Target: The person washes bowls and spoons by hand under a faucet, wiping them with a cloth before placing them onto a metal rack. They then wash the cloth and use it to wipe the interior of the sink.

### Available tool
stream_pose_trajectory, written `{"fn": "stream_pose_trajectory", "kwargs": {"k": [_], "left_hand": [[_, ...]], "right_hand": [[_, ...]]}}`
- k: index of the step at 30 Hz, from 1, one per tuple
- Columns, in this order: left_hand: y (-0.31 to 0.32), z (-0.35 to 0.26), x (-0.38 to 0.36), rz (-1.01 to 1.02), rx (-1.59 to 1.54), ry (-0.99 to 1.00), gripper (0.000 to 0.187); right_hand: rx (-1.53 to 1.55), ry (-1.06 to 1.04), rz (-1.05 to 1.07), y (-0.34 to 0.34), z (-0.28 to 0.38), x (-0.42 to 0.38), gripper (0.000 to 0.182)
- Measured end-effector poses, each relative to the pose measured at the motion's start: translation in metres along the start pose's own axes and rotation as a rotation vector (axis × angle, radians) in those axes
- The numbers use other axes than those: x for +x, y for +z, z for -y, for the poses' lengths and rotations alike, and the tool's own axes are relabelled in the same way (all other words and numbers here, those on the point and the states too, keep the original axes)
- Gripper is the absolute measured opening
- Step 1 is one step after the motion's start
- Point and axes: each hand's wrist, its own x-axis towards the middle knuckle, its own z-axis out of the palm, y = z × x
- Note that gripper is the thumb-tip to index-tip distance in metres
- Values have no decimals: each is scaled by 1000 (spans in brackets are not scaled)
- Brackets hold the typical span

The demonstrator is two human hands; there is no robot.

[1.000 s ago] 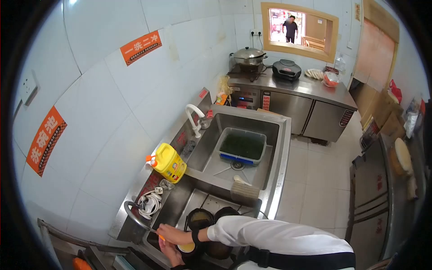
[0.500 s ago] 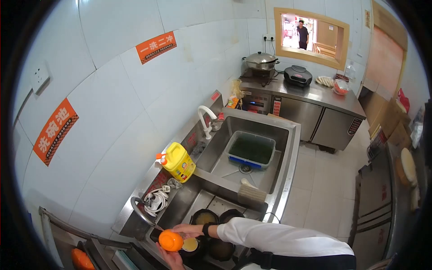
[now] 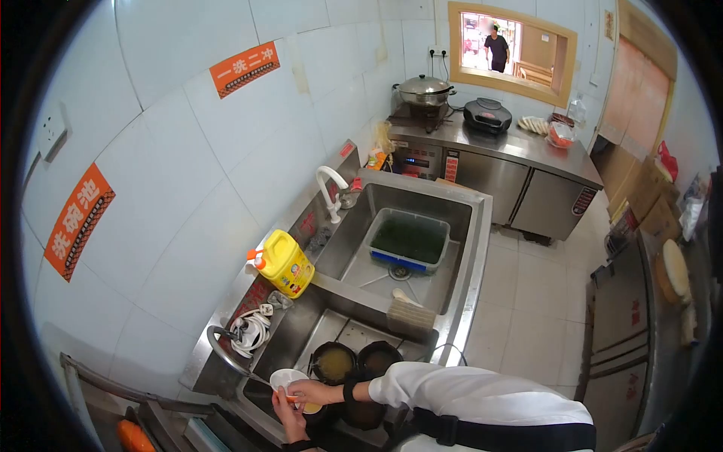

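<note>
Both hands are together over the near sink basin, around a bowl (image 3: 285, 377) with its white inside now showing. My right hand (image 3: 310, 392) comes in from the right, its fingers closed on the bowl's rim. From below, my left hand (image 3: 289, 416) grips the bowl's lower side. The metal faucet (image 3: 232, 357) reaches down to the bowl's left edge. Just right of the hands, dark round pots (image 3: 334, 364) with murky liquid sit in the basin. Something pale yellow lies partly hidden beneath my right hand.
A yellow jug (image 3: 285, 264) stands on the sink ledge beside a coiled white hose (image 3: 251, 334). The far basin holds a plastic tub (image 3: 409, 239) of dark green contents. Beyond are a counter (image 3: 520, 158) and a person (image 3: 496, 50) behind the window.
The bowl has turned from its orange outside to its white inside, and both hands have shifted around it. The camera view has moved slightly, and the person beyond the window has changed posture.
</note>
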Motion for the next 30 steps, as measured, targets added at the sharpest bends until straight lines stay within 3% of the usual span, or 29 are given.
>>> {"fn": "stream_pose_trajectory", "kwargs": {"k": [1,3,5,6,7,8,9,11,12,13,15,16,17,19,21,23,25,27,30], "left_hand": [[-1,2,-2,3,14,19,53],[1,1,-4,-62,-15,-6,45],[-6,5,-15,-66,-82,27,40],[-5,3,-27,14,-130,63,36],[-3,5,-34,59,-116,154,33],[-2,2,-41,-18,-38,182,34],[2,4,-51,-39,-81,284,39],[-3,4,-64,-58,233,560,42],[-17,22,-60,-130,391,608,46],[-15,10,-89,-307,727,792,52],[-24,-9,-130,-177,774,798,54],[-37,-16,-156,-241,769,795,54],[-45,-27,-180,-223,905,850,54],[-60,-50,-214,-211,1048,895,54],[-86,-72,-250,-321,1014,1003,57],[-110,-97,-280,-555,1053,1037,58],[-133,-129,-305,-787,1161,1100,58],[-153,-164,-334,-985,1257,1110,59],[-193,-205,-342,-1199,1253,1163,59]], "right_hand": [[-251,-186,-1,-2,3,-5,13],[-266,-170,52,-8,7,-9,13],[-199,-388,35,-2,-4,-11,14],[349,-81,9,4,-10,-17,16],[-72,-326,-141,-3,-22,-25,12],[-549,-372,-122,-17,-29,-32,11],[-691,-449,-53,-33,-10,-41,12],[-489,-199,-56,-59,14,-80,15],[-504,-87,-4,-70,-3,-93,12],[-380,-104,-51,-83,-10,-113,9],[-356,59,-103,-118,-69,-154,13],[-177,149,-145,-130,-88,-177,13],[-192,302,-153,-146,-100,-194,12],[-83,356,-274,-167,-118,-220,9],[1,401,-293,-176,-114,-229,9],[80,460,-327,-182,-115,-236,8],[20,354,-284,-182,-119,-233,7],[21,431,-281,-174,-98,-226,7],[67,355,-232,-164,-77,-218,4]]}}
